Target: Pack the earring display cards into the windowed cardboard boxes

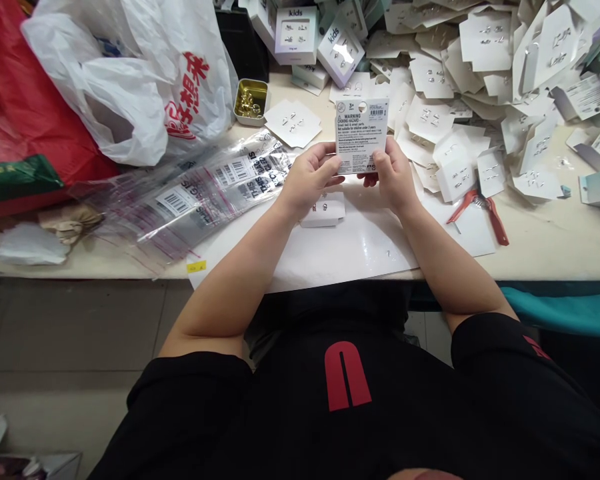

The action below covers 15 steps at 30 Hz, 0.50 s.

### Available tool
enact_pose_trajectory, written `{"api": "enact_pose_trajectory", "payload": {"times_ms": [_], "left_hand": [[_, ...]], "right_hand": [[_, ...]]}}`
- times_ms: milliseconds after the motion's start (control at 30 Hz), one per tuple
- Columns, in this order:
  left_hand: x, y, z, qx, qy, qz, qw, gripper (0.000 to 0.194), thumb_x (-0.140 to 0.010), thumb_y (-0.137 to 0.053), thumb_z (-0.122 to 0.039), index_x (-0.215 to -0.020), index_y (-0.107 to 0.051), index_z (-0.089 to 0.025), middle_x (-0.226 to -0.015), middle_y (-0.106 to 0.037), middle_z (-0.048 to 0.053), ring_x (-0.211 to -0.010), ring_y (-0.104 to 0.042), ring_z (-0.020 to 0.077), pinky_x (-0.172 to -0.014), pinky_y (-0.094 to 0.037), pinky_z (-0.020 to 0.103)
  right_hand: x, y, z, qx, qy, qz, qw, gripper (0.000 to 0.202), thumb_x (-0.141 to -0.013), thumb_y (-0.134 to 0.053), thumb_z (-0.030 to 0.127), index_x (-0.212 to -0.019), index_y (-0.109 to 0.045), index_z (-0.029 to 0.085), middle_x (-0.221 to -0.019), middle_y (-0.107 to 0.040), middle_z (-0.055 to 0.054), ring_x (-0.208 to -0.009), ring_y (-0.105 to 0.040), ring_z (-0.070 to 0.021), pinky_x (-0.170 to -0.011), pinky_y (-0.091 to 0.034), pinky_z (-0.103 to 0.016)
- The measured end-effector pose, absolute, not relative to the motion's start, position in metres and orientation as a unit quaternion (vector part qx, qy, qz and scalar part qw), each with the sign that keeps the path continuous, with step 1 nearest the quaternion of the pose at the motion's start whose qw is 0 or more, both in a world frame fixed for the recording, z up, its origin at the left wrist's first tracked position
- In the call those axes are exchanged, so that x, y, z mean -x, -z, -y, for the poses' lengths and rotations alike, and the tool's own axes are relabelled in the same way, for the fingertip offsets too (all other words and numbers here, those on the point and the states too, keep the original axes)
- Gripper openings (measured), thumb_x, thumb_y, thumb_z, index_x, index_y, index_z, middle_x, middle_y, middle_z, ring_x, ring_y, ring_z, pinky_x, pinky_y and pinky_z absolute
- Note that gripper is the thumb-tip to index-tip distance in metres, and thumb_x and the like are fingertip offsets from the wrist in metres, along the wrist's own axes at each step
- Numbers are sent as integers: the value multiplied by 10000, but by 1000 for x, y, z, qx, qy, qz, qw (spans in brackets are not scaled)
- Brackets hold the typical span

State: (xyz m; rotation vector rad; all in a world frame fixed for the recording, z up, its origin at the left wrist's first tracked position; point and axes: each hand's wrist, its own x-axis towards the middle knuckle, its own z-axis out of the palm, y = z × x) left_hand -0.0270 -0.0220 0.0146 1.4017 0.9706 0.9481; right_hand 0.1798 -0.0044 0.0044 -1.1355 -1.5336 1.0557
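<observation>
Upright in front of me is a small white box (361, 137), its printed back with warning text and a barcode facing me. My left hand (313, 175) grips its lower left edge, and my right hand (394, 173) holds the lower right edge, thumb on the printed face. Below the hands, a white card with small rings (324, 212) lies on a white sheet (365, 240). Another ring card (293, 124) rests flat beyond my left hand, beside a small tin of gold-coloured pieces (251, 101).
Red-handled pliers (480, 203) lie right of my right hand. Many ring cards (453, 150) pile up at the back right, near "kids" boxes (296, 33). Clear barcode bags (200, 193), a white plastic bag (130, 73) and a red bag (35, 113) are at left.
</observation>
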Motion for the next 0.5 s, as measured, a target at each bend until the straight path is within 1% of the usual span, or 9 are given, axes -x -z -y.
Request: {"api": "enact_pose_trajectory", "payload": {"times_ms": [133, 200, 267, 333, 400, 500], "left_hand": [[27, -12, 21, -593, -406, -409, 563, 328, -1095, -523, -456, -1373, -563, -287, -1309, -800, -15, -1318, -698, 227, -1116, -622, 445], [25, -9, 20, -581, -418, -404, 570, 320, -1080, -576, -481, -1338, -605, -294, -1280, -806, -12, -1330, -702, 244, -1105, -633, 458], [23, -6, 18, -570, -429, -398, 577, 294, -1056, -628, -468, -1293, -633, -293, -1243, -813, -4, -1325, -722, 256, -1083, -651, 467], [21, -3, 18, -561, -436, -390, 586, 260, -1034, -648, -410, -1260, -639, -282, -1216, -822, 6, -1285, -758, 255, -1063, -669, 469], [19, -2, 19, -559, -442, -379, 590, 239, -1024, -644, -366, -1245, -637, -275, -1191, -832, 15, -1230, -791, 246, -1047, -680, 461], [18, -2, 21, -570, -444, -366, 586, 231, -1028, -654, -376, -1236, -637, -279, -1165, -840, 24, -1186, -811, 238, -1036, -685, 449]], "right_hand": [[-180, -4, 5, 469, -423, 624, 461, 686, -889, -565, 948, -1066, -556, 286, -892, -727, -31, -694, -729, -216, -559, -576, -373], [-180, -4, 5, 464, -426, 622, 465, 695, -869, -610, 944, -1078, -562, 283, -937, -733, -41, -713, -729, -214, -560, -584, -366], [-179, -4, 7, 469, -420, 619, 470, 718, -831, -670, 944, -1087, -572, 279, -987, -728, -48, -721, -717, -200, -560, -588, -353], [-178, -5, 9, 488, -409, 615, 465, 739, -801, -705, 948, -1088, -585, 278, -982, -708, -40, -698, -691, -183, -558, -588, -345], [-177, -7, 11, 501, -408, 610, 458, 744, -797, -720, 942, -1095, -598, 272, -954, -689, -34, -703, -686, -184, -563, -594, -345], [-176, -12, 13, 505, -418, 602, 457, 744, -804, -736, 922, -1099, -613, 250, -942, -676, -45, -777, -713, -205, -577, -606, -339]]}}
